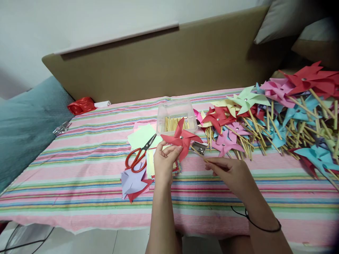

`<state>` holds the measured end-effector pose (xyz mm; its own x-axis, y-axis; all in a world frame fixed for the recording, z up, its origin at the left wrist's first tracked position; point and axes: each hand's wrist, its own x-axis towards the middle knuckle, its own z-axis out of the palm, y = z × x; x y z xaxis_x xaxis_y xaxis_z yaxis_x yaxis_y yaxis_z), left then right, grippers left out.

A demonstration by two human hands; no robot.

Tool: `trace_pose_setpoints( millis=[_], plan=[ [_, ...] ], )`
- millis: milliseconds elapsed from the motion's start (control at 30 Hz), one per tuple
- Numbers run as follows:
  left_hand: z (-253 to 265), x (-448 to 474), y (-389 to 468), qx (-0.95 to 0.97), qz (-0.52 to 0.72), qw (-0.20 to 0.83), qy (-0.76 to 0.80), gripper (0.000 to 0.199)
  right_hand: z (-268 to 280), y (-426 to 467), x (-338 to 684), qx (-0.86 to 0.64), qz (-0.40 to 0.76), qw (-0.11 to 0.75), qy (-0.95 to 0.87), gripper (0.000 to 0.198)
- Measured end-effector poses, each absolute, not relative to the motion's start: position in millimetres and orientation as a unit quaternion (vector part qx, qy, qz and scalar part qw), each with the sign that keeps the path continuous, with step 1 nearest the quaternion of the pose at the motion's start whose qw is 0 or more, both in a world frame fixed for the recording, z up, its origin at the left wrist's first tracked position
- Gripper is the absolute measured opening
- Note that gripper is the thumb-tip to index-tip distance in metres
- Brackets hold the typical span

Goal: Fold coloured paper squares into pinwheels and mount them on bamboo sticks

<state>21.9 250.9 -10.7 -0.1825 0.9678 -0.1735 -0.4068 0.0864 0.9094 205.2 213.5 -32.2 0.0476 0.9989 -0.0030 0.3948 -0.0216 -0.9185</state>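
Observation:
A red paper pinwheel (186, 135) with a silver pin at its centre is pinched along its lower left edge by my left hand (166, 158). My right hand (227, 170) grips the lower end of a thin wooden stick (199, 154), whose upper end reaches toward the back of the pinwheel. Whether the stick is joined to the paper is hidden. Just behind the stick lies a small open box (200, 148) with metal pins. Under my left hand is a stack of coloured paper squares (150, 164), with red-handled scissors (135, 160) resting against it.
A clear plastic box (177, 106) of short wooden sticks stands behind the pinwheel. Many finished pinwheels (246, 100) are heaped on the right. Cut lilac paper (132, 183) lies front left. A red plastic bag (81, 106) sits at the back left of the striped cloth (79, 165).

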Motion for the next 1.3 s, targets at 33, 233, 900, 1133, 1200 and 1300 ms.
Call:
trace_pose_setpoints(
  millis=[33, 233, 900, 1133, 1200, 1300],
  plan=[
    [-11.0, 22.3, 250.5, 0.302, 0.600, 0.569, 0.473, 0.051, -31.8, 213.1, 204.8, -0.608, 0.372, 0.403, -0.574, 0.029],
    [-11.6, 32.2, 249.8, 0.295, 0.565, 0.600, 0.484, 0.042, -30.9, 213.6, 200.6, -0.608, 0.341, 0.415, -0.585, 0.021],
    [-16.7, 46.4, 250.3, 0.276, 0.586, 0.613, 0.452, 0.060, -28.3, 213.9, 194.8, -0.629, 0.329, 0.477, -0.518, 0.026],
    [-29.5, 66.8, 253.6, 0.324, 0.562, 0.615, 0.448, 0.026, -29.0, 215.6, 177.8, -0.573, 0.377, 0.493, -0.535, 0.024],
    [-27.8, 66.4, 254.3, 0.312, 0.582, 0.600, 0.451, 0.025, -28.3, 216.1, 175.9, -0.575, 0.375, 0.486, -0.541, 0.022],
    [-22.5, 63.0, 254.1, 0.315, 0.589, 0.593, 0.451, 0.024, -27.7, 216.3, 177.3, -0.584, 0.367, 0.475, -0.546, 0.022]
  ],
)
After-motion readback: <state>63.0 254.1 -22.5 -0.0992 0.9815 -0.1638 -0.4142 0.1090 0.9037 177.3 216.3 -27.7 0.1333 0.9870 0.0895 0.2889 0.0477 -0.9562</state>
